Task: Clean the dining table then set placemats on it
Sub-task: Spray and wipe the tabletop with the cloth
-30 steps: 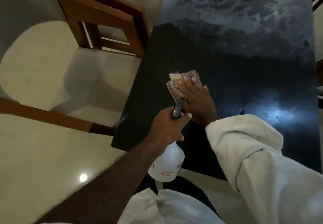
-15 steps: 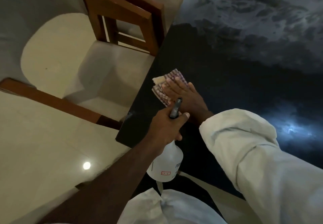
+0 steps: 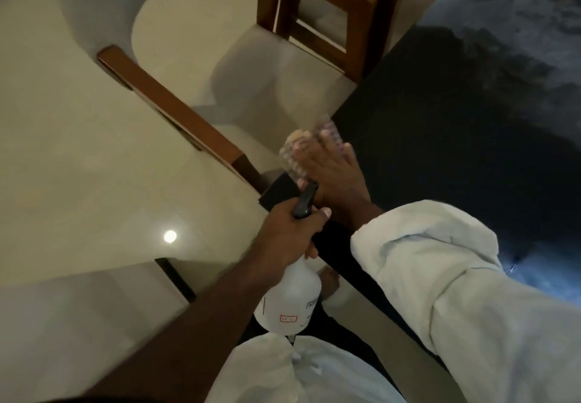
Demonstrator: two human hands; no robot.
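Cloth [image 3: 297, 151] under flat, spread right hand [image 3: 338, 182] at table [image 3: 440, 157] edge; left hand [image 3: 287, 232] grips spray bottle [image 3: 290, 300].

Glossy dark table [image 3: 456, 138]; checked cloth rag [image 3: 301, 147]; translucent plastic spray bottle [image 3: 287, 300]; wooden chair [image 3: 333, 9].

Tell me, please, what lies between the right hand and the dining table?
A blurred checked cloth under the right hand, on the dining table; head view.

A home dining room — a dark, glossy worktop [image 3: 456, 138] with wooden dining chairs [image 3: 323, 15] drawn up along its edge, pale cushioned seats, and polished cream floor tiles [image 3: 78, 182] mirroring a ceiling light.
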